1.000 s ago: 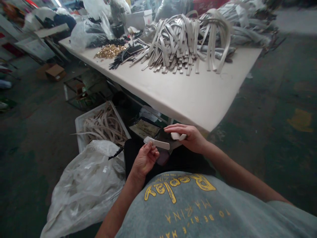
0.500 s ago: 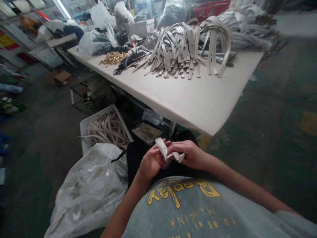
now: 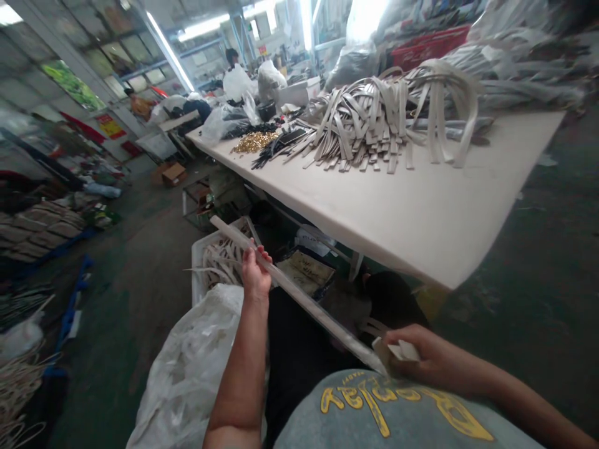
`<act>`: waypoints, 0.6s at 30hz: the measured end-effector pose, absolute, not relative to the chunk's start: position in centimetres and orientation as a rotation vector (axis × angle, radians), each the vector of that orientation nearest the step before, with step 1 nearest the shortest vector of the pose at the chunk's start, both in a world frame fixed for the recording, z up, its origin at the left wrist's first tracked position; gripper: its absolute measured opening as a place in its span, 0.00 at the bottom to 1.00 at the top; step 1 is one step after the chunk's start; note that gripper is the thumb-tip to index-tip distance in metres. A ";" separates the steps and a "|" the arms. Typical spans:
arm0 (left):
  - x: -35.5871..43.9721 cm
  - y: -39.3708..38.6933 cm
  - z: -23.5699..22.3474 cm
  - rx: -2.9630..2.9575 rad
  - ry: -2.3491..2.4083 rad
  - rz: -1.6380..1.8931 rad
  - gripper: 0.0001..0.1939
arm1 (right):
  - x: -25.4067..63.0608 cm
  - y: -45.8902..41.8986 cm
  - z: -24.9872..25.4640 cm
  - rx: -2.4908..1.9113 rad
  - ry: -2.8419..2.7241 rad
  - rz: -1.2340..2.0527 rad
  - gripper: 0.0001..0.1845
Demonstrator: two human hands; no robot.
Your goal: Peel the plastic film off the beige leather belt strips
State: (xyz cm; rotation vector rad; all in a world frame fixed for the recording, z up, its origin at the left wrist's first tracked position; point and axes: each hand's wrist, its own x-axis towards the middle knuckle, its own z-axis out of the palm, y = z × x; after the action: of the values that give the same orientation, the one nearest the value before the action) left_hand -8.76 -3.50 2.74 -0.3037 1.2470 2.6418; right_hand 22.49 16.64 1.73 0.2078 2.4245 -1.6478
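Observation:
A long pale strap [image 3: 299, 296] is stretched taut between my two hands, running from upper left to lower right over my lap. My left hand [image 3: 255, 272] is closed around it, reaching out over a white crate [image 3: 199, 257] of similar straps. My right hand [image 3: 423, 360] is closed on the strap's other end near my chest, with a folded bit of pale material showing in its fingers.
A white table [image 3: 421, 212] ahead carries a big pile of pale straps [image 3: 384, 115], black pieces [image 3: 271, 149] and gold metal fittings [image 3: 253, 142]. A clear plastic bag [image 3: 191, 368] lies by my left leg. Cartons, shelves and people stand further back.
My hands, together at my lap before, have drawn apart. The left hand has swung out left and pulled the strap straight; the right has drawn back toward my chest. The view has tilted up.

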 end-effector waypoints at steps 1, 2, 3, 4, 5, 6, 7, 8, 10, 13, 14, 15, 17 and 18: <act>-7.8 -3.4 2.4 -0.220 1.263 2.604 0.11 | 21.8 16.5 1.7 0.205 2.387 -1.705 0.19; -6.6 -3.2 2.0 -0.152 1.274 2.548 0.12 | 21.0 16.3 1.8 0.197 2.344 -1.783 0.21; -5.1 -2.9 1.5 -0.093 1.282 2.477 0.13 | 20.0 16.1 2.0 0.195 2.300 -1.879 0.22; -3.5 -2.6 0.9 -0.037 1.288 2.394 0.15 | 18.9 15.9 2.3 0.202 2.265 -1.979 0.23; -1.9 -2.3 0.4 0.012 1.292 2.305 0.16 | 17.8 15.7 2.7 0.215 2.241 -2.083 0.24; -0.2 -2.0 -0.1 0.048 1.294 2.220 0.18 | 16.6 15.6 3.1 0.232 2.228 -2.179 0.24; 1.3 -1.8 -0.6 0.070 1.293 2.139 0.19 | 15.5 15.5 3.4 0.245 2.236 -2.257 0.25; 2.6 -1.7 -0.9 0.082 1.292 2.068 0.20 | 14.5 15.4 3.8 0.265 2.249 -2.328 0.25; 4.6 -1.7 -1.3 0.102 1.297 1.955 0.21 | 12.8 15.4 4.2 0.325 2.252 -2.444 0.25; 6.0 -2.1 -1.2 0.171 1.330 1.852 0.20 | 11.3 15.6 4.3 0.462 2.190 -2.557 0.25; 6.2 -2.3 -1.1 0.207 1.348 1.820 0.19 | 11.1 15.6 4.2 0.507 2.170 -2.578 0.25; 6.3 -2.5 -1.0 0.247 1.369 1.786 0.18 | 11.0 15.7 4.1 0.545 2.153 -2.590 0.25; 6.4 -2.7 -0.8 0.333 1.421 1.719 0.16 | 11.1 15.9 4.0 0.588 2.131 -2.594 0.25; 6.5 -2.8 -0.7 0.371 1.439 1.691 0.16 | 11.3 15.9 4.0 0.593 2.126 -2.590 0.25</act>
State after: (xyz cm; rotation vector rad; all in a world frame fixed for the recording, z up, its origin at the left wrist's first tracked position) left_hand 6.46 -2.77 -0.72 0.3710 1.4391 1.6915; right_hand 11.30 15.94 4.00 0.5928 2.1260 -2.5896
